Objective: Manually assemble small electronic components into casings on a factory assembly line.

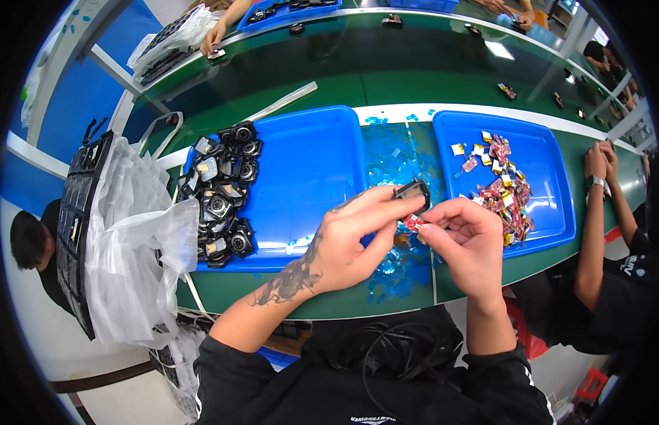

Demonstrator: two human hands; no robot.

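My left hand [354, 230] grips a black watch case [413, 193], its fingers closed round the frame. Against the case's lower side, my right hand [465, 237] pinches a small red circuit board [413, 222] between thumb and forefinger. Both hands meet above a strip of table strewn with blue film pieces [396, 273]. To the left, a blue tray [301, 127] bears a pile of black watch cases [219, 205] along its left side. The blue tray on the right [559, 184] carries a heap of red circuit boards with small silver-and-yellow batteries [506, 195].
Stacked black trays with white plastic sheeting [131, 248] stand at the left table edge. Beyond the blue trays runs a green conveyor belt [386, 78] with scattered small parts. A co-worker's arms [595, 198] are close on the right; another person's hand [214, 39] reaches in at far left.
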